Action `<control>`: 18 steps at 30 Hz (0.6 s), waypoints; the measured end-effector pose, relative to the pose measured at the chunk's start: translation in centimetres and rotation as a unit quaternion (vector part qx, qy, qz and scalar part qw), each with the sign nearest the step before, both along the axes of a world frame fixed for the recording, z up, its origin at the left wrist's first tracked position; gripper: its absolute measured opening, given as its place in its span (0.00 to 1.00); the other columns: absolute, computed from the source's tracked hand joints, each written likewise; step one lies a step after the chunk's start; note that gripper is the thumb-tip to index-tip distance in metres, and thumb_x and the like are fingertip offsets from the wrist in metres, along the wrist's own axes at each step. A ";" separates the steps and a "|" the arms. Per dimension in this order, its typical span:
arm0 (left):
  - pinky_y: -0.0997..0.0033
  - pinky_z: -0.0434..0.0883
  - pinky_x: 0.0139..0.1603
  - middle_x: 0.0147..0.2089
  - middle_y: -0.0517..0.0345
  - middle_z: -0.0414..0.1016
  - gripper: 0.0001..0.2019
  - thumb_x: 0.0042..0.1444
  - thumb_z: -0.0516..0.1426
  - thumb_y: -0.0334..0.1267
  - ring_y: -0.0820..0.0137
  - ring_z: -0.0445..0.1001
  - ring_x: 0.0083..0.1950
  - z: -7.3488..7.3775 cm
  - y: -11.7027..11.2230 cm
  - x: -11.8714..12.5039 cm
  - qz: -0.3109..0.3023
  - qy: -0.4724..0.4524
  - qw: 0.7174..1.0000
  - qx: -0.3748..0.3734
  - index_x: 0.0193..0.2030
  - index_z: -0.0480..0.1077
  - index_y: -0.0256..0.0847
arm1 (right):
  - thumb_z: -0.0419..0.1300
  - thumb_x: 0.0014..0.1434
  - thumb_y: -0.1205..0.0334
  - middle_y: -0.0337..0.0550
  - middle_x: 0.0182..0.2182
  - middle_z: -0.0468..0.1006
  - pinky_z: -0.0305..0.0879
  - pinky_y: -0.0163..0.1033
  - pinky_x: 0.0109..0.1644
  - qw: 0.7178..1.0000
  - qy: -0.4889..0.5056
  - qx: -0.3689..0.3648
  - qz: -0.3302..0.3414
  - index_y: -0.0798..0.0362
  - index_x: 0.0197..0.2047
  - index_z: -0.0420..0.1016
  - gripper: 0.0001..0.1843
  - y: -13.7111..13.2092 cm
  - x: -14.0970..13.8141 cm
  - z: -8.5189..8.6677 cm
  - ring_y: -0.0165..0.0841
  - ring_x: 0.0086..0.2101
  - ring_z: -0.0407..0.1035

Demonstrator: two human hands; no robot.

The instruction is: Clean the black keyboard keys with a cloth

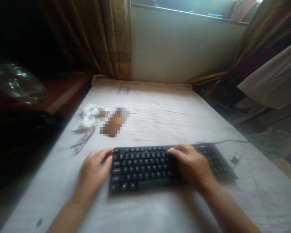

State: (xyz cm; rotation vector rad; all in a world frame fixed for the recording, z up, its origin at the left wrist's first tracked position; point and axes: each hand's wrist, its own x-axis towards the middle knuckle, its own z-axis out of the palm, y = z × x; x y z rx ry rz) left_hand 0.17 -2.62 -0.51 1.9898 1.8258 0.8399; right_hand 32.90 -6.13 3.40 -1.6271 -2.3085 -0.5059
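Observation:
A black keyboard (140, 168) lies flat on the cloth-covered surface in front of me, its cable running off to the right. My left hand (97, 165) is at the keyboard's left edge, with its fingertips on the upper left corner and its thumb along the side. Over the right part of the main keys, my right hand (191, 161) is closed, fingers pressed together and pointing left. A small white thing (171, 149) shows at its fingertips; its kind is too small to tell. The keys beneath that hand are hidden.
Left of centre lie a crumpled white cloth or tissue (89, 115), a pair of glasses (86, 139) and a blurred-out orange-brown item (113, 124). A glass vessel (19, 82) rests on the red-brown table (70, 89) at left. Curtains (109, 38) hang behind.

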 end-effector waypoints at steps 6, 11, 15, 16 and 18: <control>0.62 0.73 0.52 0.43 0.57 0.83 0.16 0.58 0.52 0.48 0.61 0.77 0.47 0.4 0.0 0.1 -0.004 0.005 1.000 -0.001 0.43 0.78 0.47 | 0.55 0.57 0.74 0.43 0.39 0.82 0.69 0.32 0.33 1.000 0.017 -0.006 0.001 0.48 0.41 0.82 0.17 0.3 0.2 0.0 0.34 0.37 0.76; 0.61 0.73 0.52 0.42 0.57 0.83 0.17 0.57 0.52 0.49 0.61 0.77 0.46 0.7 0.1 0.1 -0.006 0.008 1.000 -0.006 0.42 0.78 0.47 | 0.53 0.58 0.73 0.44 0.40 0.82 0.70 0.36 0.34 0.999 0.027 -0.007 -0.025 0.49 0.42 0.82 0.18 -0.2 2.4 -0.6 0.36 0.37 0.76; 0.61 0.73 0.53 0.43 0.57 0.83 0.17 0.57 0.51 0.49 0.61 0.77 0.46 0.6 0.1 0.1 -0.006 0.006 1.000 -0.004 0.43 0.78 0.47 | 0.52 0.59 0.72 0.45 0.39 0.81 0.69 0.38 0.33 0.998 0.043 -0.008 -0.049 0.49 0.42 0.82 0.18 -0.6 4.3 -1.2 0.39 0.37 0.75; 0.60 0.73 0.53 0.43 0.56 0.83 0.17 0.57 0.51 0.49 0.61 0.77 0.47 0.6 0.1 0.1 -0.007 0.006 1.000 -0.005 0.43 0.78 0.46 | 0.52 0.59 0.72 0.46 0.39 0.81 0.69 0.39 0.33 0.998 0.044 -0.009 -0.055 0.50 0.42 0.82 0.18 -0.7 4.7 -1.3 0.39 0.37 0.75; 0.60 0.73 0.53 0.43 0.56 0.83 0.18 0.57 0.51 0.49 0.60 0.77 0.47 0.7 0.1 0.0 -0.008 0.009 1.000 -0.006 0.43 0.78 0.46 | 0.52 0.58 0.72 0.47 0.38 0.80 0.69 0.40 0.34 0.997 0.045 -0.012 -0.064 0.51 0.42 0.82 0.18 -0.8 5.4 -1.5 0.40 0.36 0.74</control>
